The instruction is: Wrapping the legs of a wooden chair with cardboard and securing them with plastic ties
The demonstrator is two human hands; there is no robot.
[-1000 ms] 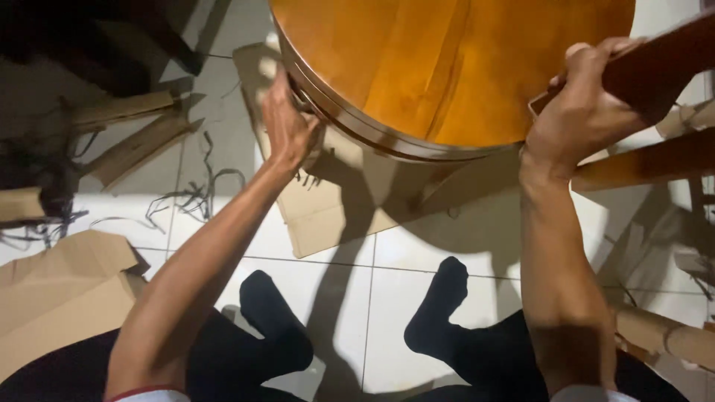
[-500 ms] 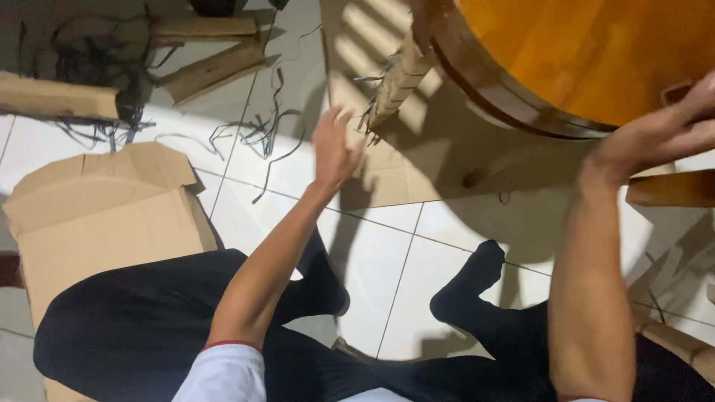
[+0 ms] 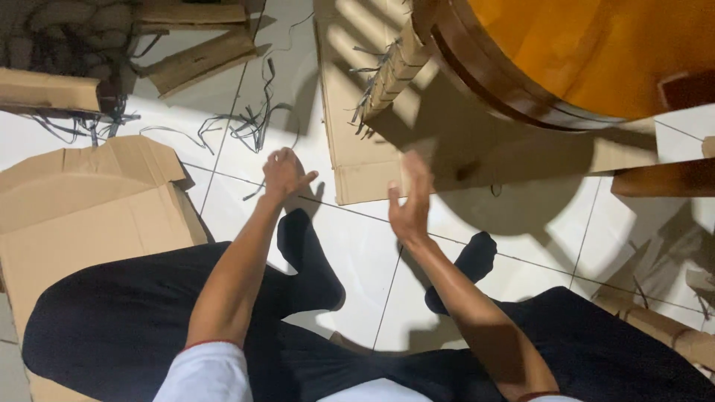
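Above the tiled floor (image 3: pixel 514 231), between the knees, both hands are hanging empty: the left hand (image 3: pixel 285 173) is hovering palm down with fingers loosely curled over the edge of the flat cardboard sheet (image 3: pixel 350 126), and the right hand (image 3: pixel 412 201) is standing edge-on, fingers straight and slightly apart, gripping nothing. Nearest to them is that sheet, lying flat under the round wooden tabletop (image 3: pixel 588 52), which is filling the upper right of the view — well apart from both hands. Its top is looking glossy and orange-brown, with a darker banded rim (image 3: pixel 484 74); I judge it to be heavy, stiff and slippery on the lacquered face, so the rim or the underside would be giving the surest hold, two hands spread wide apart. A cardboard-wrapped leg (image 3: pixel 395 71) is sticking out beneath it, with frayed strapping hanging off; this part is likely lighter and offering better grip through the wrap. As for containers, an opened cardboard box (image 3: pixel 89 208) is lying flattened at the left beside the person's dark trouser leg — nothing is showing inside it. Loose black straps (image 3: pixel 246 126) and wrapped wooden pieces (image 3: pixel 197 63) are lying scattered on the tiles beyond.
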